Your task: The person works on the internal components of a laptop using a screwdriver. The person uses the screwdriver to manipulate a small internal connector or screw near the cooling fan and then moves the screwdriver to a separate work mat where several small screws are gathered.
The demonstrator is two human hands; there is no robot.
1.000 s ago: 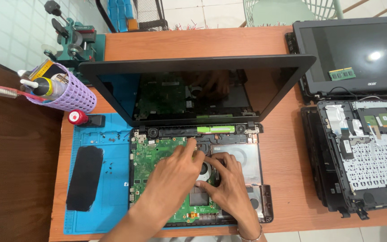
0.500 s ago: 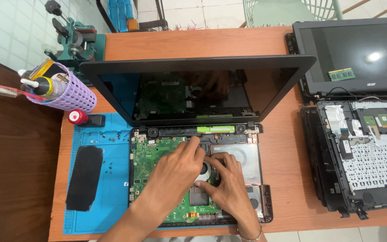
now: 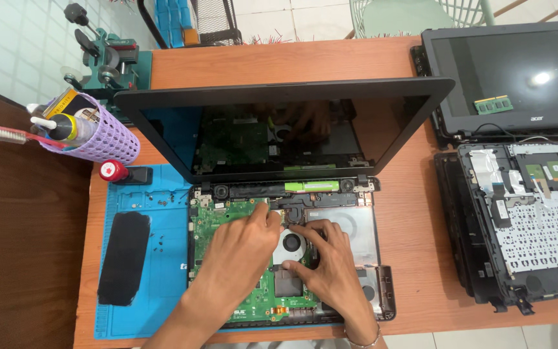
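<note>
2 bare hands rest inside an opened laptop base (image 3: pixel 382 258) near the front edge of the wooden bench (image 3: pixel 414 213). The left hand (image 3: pixel 240 249) lies flat on the green circuit board (image 3: pixel 217 223), its fingers (image 3: pixel 269 216) loosely curled and pressed together near the black heat pipe, grasping nothing that shows. The right hand (image 3: pixel 330 265) spreads its fingers (image 3: pixel 305 234) over the round black cooling fan (image 3: pixel 290 243), fingertips touching its housing; whether they pinch anything I cannot tell. The glossy dark screen (image 3: pixel 279 129) stands tilted up behind. A blue rubbery mat (image 3: pixel 163 258) with scattered small screws lies under and left of the base, bearing 1 flat black slab (image 3: pixel 124 255).
</note>
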